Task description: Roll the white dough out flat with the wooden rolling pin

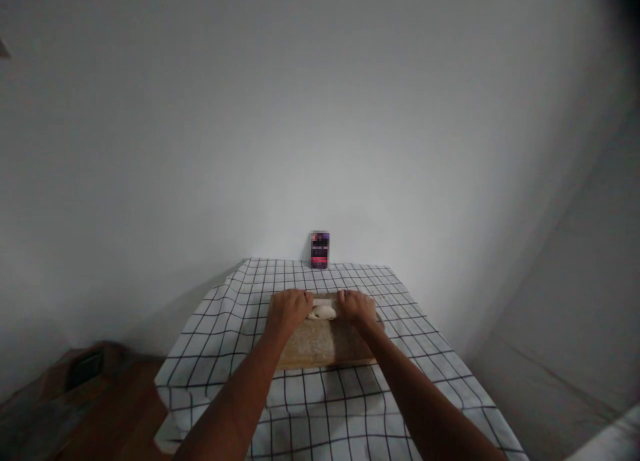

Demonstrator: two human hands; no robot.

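Both hands are wrapped round a pale rolling pin point(325, 302), which lies crosswise over the far half of a floured wooden board point(320, 344). My left hand point(291, 306) grips its left end, and my right hand point(357, 305) closes on the right end. Only the pin's middle shows between them; the hands cover its ends. A small lump of whitish dough point(323, 313) sits on the board, touching the near side of the pin.
A white cloth with a dark grid point(220, 341) covers the table. A pixelated dark and red upright object point(320, 251) stands at the back against the white wall point(320, 128). Down at the left, a blurred brown object point(87, 368) rests by the floor.
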